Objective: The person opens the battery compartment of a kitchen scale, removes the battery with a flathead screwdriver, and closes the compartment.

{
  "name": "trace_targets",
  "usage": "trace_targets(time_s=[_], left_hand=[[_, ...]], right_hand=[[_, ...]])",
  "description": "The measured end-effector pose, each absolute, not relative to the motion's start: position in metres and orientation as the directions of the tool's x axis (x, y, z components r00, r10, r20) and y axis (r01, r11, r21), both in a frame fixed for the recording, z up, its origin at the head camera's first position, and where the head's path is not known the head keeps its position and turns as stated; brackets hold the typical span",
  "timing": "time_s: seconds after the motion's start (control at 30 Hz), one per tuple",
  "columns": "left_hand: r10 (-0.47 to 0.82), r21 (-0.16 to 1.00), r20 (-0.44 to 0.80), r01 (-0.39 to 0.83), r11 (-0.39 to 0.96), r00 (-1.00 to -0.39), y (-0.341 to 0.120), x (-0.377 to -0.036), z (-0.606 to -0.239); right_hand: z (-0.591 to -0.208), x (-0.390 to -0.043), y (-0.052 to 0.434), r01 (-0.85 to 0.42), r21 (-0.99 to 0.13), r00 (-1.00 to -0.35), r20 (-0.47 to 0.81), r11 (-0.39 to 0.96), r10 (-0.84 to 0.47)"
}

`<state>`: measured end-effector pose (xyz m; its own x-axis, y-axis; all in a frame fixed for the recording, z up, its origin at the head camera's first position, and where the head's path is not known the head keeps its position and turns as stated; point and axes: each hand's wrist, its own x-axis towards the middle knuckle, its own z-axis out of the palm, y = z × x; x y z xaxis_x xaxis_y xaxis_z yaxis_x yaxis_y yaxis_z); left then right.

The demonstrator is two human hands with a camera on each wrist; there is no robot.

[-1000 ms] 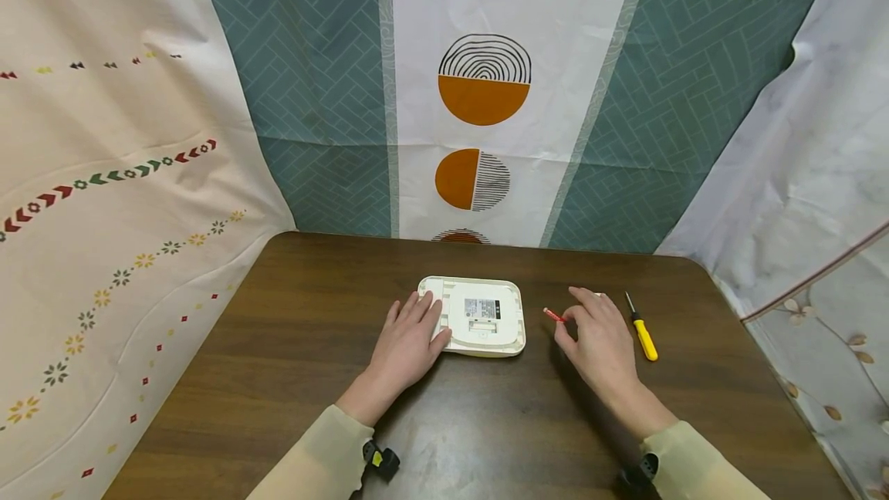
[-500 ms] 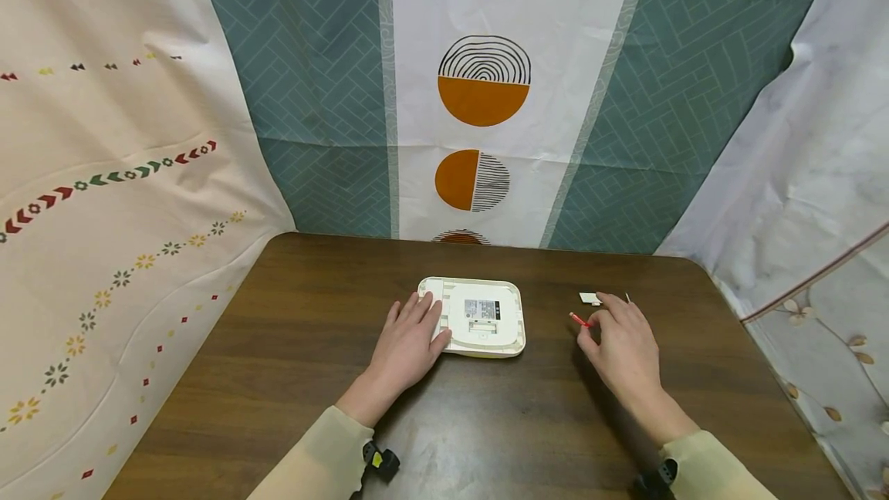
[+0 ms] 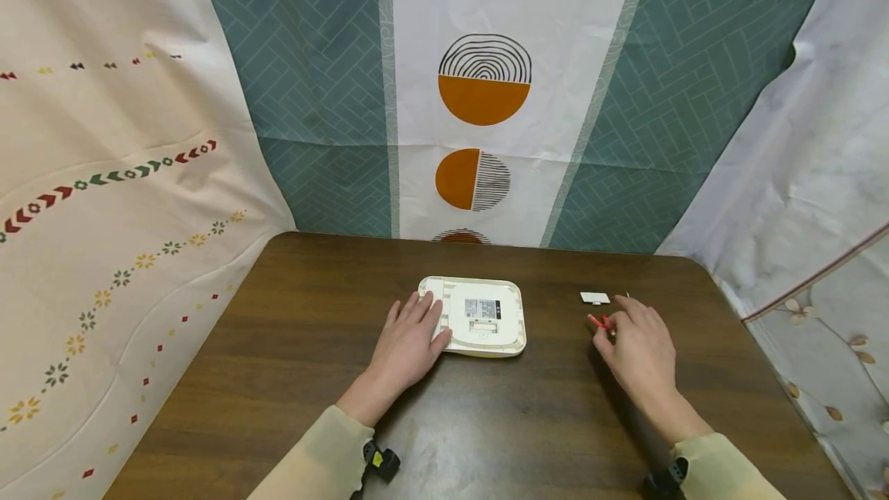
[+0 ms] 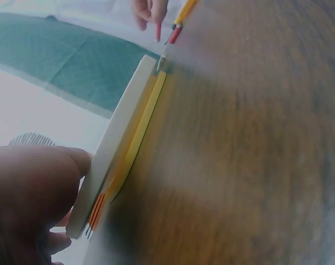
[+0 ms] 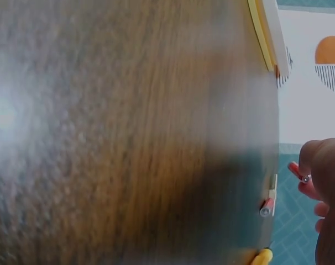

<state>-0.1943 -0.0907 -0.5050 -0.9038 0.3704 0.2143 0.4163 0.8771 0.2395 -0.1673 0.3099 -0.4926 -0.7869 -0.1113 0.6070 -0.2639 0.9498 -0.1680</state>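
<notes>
A flat white device (image 3: 486, 317) with a grey label lies bottom-up in the middle of the brown table (image 3: 292, 346). My left hand (image 3: 414, 328) rests flat on the device's left edge, fingers straight. In the left wrist view the device's white and yellow rim (image 4: 135, 130) runs past my fingers (image 4: 35, 193). My right hand (image 3: 614, 326) hovers low over the table to the right, pinching a small red stick-like item (image 3: 596, 321). The right wrist view shows that red item (image 5: 294, 168) at my fingertips. A yellow screwdriver (image 5: 261, 257) lies mostly hidden under that hand.
A small white piece (image 3: 594, 298) lies on the table just beyond my right hand. Patterned cloths hang close behind the table (image 3: 479, 99) and along both sides. The table's right edge (image 3: 736, 315) is near my right hand.
My right hand has moved to the right with the red item, covering the yellow screwdriver and uncovering the small white piece. My left hand and the device have stayed put.
</notes>
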Motion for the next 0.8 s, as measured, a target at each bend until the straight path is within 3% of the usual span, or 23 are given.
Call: trace_targets(time_s=[0.33, 0.8], left_hand=[[0.365, 0.244, 0.205, 0.408, 0.880, -0.908, -0.0902, -0.1952, -0.5061], [0.370, 0.248, 0.208, 0.415, 0.876, -0.905, -0.0905, -0.1935, -0.5038]], right_hand=[[-0.4951, -0.1661, 0.3160, -0.195, -0.185, -0.832, 0.552, 0.963, -0.062], [-0.4987, -0.1733, 0.3152, -0.168, -0.159, -0.843, 0.535, 0.973, -0.059]])
